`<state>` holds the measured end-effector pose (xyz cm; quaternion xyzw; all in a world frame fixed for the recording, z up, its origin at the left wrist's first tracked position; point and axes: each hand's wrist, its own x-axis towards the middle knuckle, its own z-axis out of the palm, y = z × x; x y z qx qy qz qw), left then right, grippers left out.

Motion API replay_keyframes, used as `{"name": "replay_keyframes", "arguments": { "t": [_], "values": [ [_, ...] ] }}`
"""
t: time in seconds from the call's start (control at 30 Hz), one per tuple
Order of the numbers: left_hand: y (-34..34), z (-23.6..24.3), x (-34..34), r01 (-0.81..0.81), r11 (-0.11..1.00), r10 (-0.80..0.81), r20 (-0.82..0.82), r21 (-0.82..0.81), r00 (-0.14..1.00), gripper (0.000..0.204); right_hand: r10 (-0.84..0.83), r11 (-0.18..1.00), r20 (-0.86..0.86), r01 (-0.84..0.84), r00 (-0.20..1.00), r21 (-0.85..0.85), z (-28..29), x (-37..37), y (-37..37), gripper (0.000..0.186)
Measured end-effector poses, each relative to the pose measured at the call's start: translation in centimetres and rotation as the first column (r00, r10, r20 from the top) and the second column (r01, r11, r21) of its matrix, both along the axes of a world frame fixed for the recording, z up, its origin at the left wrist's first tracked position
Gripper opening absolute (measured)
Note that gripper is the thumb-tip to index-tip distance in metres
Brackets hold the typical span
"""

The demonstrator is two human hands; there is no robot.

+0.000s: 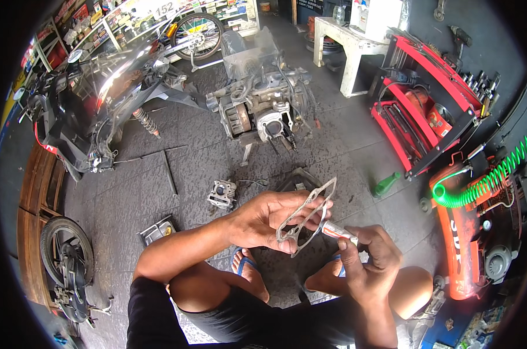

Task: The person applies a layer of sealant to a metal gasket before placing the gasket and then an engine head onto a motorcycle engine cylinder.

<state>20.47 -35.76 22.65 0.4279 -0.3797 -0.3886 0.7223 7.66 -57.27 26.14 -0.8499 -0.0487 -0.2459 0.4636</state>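
My left hand (275, 218) holds a thin flat gasket (285, 228), with the fingers behind it and the thumb at its lower left. The gasket is tilted and has a large opening in its middle. In my right hand (371, 259) is a small white and red tube (337, 231), pinched between thumb and fingers. The tube's tip points left and lies against or very near the gasket's right edge; I cannot tell whether they touch. Both hands are above my knees. On the floor beyond my left forearm lies a metal cylinder head (222, 193).
A partly stripped engine (260, 110) stands ahead on the floor. A dismantled motorcycle (95, 110) is at the left, with a wheel (66, 253) nearer. At the right are a red tool cart (426, 104), a green bottle (385, 184) and an orange air compressor (458, 238) with a coiled green hose.
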Motion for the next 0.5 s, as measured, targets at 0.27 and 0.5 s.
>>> {"name": "replay_keyframes", "arguments": {
  "t": [0.27, 0.5],
  "values": [
    [0.1, 0.2, 0.1, -0.02, 1.0, 0.02, -0.012, -0.006, 1.0, 0.086, 0.092, 0.992, 0.044, -0.096, 0.995, 0.083, -0.7, -0.5, 0.1, 0.014],
    [-0.1, 0.0, 0.1, -0.02, 0.999, 0.02, -0.001, -0.045, 1.0, 0.088, -0.009, 1.0, 0.047, 0.008, 0.999, 0.017, -0.2, 0.4, 0.1, 0.014]
  ]
}}
